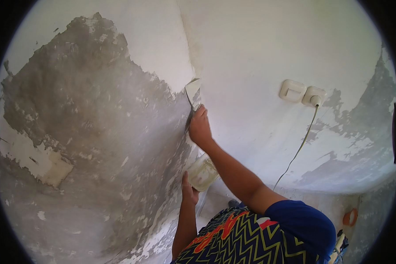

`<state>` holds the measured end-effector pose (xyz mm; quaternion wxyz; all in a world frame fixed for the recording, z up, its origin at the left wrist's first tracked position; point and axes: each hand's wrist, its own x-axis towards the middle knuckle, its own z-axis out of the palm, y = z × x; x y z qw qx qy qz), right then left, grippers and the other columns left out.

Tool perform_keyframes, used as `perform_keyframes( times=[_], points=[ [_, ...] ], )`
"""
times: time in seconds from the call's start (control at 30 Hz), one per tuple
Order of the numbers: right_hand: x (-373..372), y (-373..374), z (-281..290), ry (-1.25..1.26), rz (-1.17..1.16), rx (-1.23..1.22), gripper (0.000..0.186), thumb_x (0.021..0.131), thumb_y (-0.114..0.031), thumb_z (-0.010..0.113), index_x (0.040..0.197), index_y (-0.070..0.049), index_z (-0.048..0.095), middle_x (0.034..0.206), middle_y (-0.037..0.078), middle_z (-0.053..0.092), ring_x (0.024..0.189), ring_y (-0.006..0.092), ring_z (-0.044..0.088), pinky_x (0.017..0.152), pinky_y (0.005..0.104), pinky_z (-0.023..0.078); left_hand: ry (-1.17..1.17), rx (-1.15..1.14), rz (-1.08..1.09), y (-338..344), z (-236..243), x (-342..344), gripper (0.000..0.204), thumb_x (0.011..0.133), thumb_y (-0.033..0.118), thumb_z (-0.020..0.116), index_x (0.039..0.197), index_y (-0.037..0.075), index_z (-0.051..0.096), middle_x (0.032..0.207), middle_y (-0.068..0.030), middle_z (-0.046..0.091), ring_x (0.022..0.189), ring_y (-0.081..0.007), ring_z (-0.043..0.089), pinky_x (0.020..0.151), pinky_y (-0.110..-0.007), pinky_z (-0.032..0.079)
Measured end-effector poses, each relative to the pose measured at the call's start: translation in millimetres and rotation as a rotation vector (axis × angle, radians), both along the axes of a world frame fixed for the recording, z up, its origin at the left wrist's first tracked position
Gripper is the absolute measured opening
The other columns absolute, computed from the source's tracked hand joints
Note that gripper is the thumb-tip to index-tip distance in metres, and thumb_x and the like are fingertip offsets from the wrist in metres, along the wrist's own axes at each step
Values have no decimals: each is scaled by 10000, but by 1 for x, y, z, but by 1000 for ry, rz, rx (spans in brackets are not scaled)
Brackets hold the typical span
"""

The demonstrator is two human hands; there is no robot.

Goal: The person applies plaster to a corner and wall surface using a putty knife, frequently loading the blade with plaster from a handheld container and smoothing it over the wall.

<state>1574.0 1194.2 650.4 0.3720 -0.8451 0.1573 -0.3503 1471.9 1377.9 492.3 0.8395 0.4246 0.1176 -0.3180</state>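
My right hand (200, 125) grips a putty knife (192, 91), its flat blade pointing up against the wall at the inside corner. The handle is mostly hidden in my fingers. Lower down, my left hand (188, 189) holds a pale, squarish tub (203, 174) by its side and underside, close to the left wall. Whitish smears coat the tub's inside. Around the blade, the left wall (105, 101) shows a large rough grey patch with torn edges of white coating, while the wall right of the corner (246, 66) is mostly white.
A light switch (292, 90) and a socket (314, 96) sit on the right wall. From the plug a cord (300, 147) hangs down. More bare grey (365, 114) shows at far right. An orange-brown round object (350, 217) lies low on the right.
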Motion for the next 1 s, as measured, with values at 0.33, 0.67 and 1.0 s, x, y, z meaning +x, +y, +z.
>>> perform_keyframes(
  times=[0.33,0.67,1.0],
  points=[
    [-41,-46,-14,210,462,-63,383,863,57,526,1168,110,301,1074,399,518,1049,565,573,884,547,505,68,-53,8,-22,-44,13,634,995,560,558,1466,139,508,1413,-58,593,1218,-248,598,992,-469,501],
    [-85,-92,14,79,405,-91,421,887,16,551,1247,29,333,1049,320,567,1024,528,572,858,550,462,-13,-114,3,-86,-4,44,633,1006,554,514,1470,123,496,1415,-57,584,1210,-237,597,989,-465,502],
    [-38,-88,31,141,144,-254,265,903,-4,513,1134,0,384,1068,301,613,853,513,656,737,581,548,1,-87,59,-40,-15,8,638,1004,531,532,1484,113,491,1412,-72,594,1220,-257,593,1031,-482,477]
  ],
)
